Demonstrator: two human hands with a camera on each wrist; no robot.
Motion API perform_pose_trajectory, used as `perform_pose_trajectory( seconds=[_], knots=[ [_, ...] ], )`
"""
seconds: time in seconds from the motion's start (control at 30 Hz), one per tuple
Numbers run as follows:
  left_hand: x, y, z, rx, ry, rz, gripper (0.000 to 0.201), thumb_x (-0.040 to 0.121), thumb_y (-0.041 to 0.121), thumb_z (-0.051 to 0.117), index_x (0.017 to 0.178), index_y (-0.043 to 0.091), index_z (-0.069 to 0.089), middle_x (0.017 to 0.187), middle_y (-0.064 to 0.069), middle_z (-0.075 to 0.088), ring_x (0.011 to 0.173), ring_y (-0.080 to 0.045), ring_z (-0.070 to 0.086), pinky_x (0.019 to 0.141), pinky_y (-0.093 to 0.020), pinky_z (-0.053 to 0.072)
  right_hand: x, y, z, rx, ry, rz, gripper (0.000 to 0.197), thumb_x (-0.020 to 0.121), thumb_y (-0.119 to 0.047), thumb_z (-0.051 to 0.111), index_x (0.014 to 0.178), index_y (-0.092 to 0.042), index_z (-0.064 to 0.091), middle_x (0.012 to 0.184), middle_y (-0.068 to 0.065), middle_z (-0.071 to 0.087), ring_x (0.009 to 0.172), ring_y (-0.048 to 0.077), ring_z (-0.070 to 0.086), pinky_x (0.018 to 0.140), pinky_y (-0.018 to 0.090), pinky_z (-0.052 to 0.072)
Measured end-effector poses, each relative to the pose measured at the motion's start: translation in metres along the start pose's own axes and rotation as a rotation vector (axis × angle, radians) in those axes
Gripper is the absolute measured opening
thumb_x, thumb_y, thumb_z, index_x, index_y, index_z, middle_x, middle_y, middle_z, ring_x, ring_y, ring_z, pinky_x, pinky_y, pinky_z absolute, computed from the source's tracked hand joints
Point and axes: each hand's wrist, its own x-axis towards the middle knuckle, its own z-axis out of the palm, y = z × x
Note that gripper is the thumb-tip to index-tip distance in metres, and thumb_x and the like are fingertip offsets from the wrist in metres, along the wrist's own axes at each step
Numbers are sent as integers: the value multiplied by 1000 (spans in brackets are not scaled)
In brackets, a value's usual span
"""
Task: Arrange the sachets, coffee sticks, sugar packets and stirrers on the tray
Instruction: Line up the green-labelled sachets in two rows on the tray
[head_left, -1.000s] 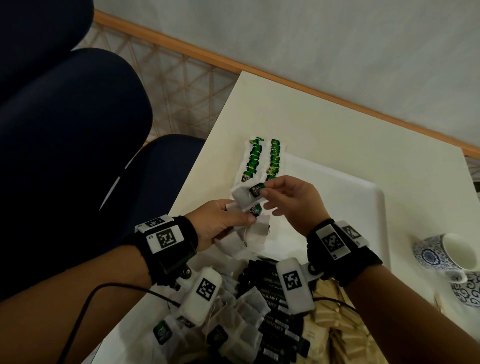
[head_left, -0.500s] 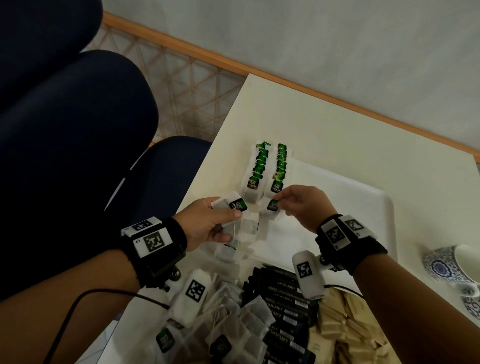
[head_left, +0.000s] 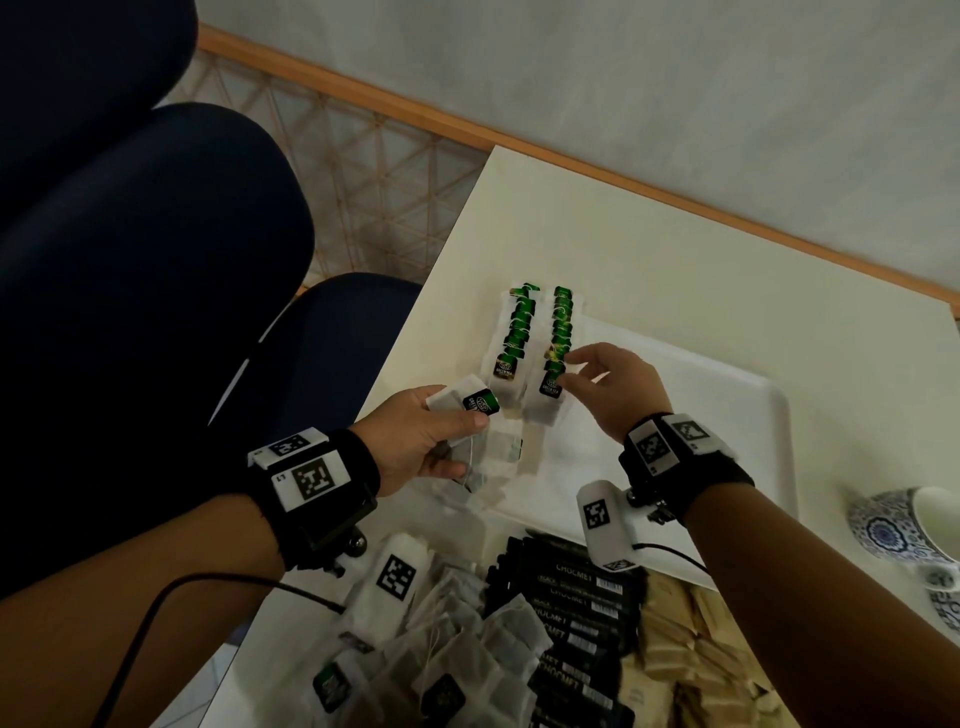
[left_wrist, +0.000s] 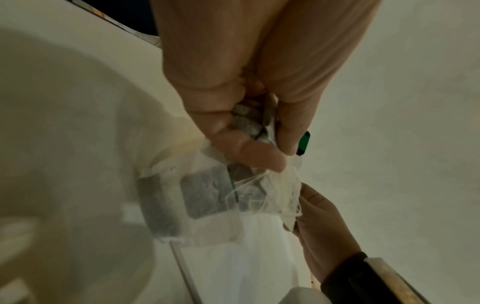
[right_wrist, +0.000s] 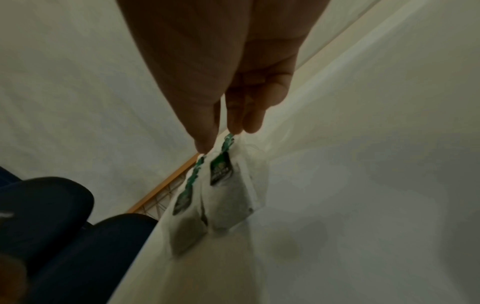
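Note:
Two rows of green-tagged tea sachets lie along the left edge of the white tray (head_left: 727, 415): a left row (head_left: 514, 332) and a right row (head_left: 558, 322). My right hand (head_left: 569, 371) reaches over the tray, and its straight fingertips (right_wrist: 236, 127) touch the near end of the right row (right_wrist: 223, 168). My left hand (head_left: 467, 441) hovers just left of the tray's near corner. It grips a small bunch of sachets (head_left: 488, 452), one green tag sticking out above the thumb. In the left wrist view the fingers (left_wrist: 259, 156) curl round that bunch (left_wrist: 207, 191).
Near me on the table are a heap of loose sachets (head_left: 457, 649), black coffee sticks (head_left: 576, 613) and brown sugar packets (head_left: 691, 654). A blue-patterned cup (head_left: 893, 525) stands right of the tray. Dark blue chairs (head_left: 156, 260) sit beyond the table's left edge.
My right hand carried a sachet to the near end of the right row, let it go and slid its fingers up the row. My left hand kept its bunch, shifting slightly left.

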Motion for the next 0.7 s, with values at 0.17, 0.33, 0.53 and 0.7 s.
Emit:
perform_pose_trajectory(
  seconds=[0.17,0.33,0.53,0.7],
  knots=[
    [0,3,9,-54,2,36,17,87,12,66,103,12,64,84,-7,57,65,-15,53,48,-22,54,-28,-11,-1,338,-199,-96,34,82,-17,67,107,-37,57,106,-8,62,85,6,62,78,27,49],
    [-4,9,20,-144,-12,70,15,88,15,65,103,10,65,88,-10,60,68,-17,57,49,-21,53,-61,-15,21,523,-594,-79,85,60,-22,81,134,-27,38,124,-4,59,114,14,59,91,40,53],
    [-6,9,25,-190,-22,95,19,87,15,66,106,8,64,84,-8,67,60,-17,63,50,-24,56,-75,-23,35,625,-482,-24,72,71,-3,75,132,-25,42,114,5,67,103,24,65,91,51,52],
    [-5,12,15,-214,73,122,11,87,14,66,97,11,63,79,-6,65,59,-14,58,45,-22,53,-70,-9,19,355,-415,-22,59,76,-12,76,112,-45,43,77,0,69,72,18,63,76,39,52]
  ],
)
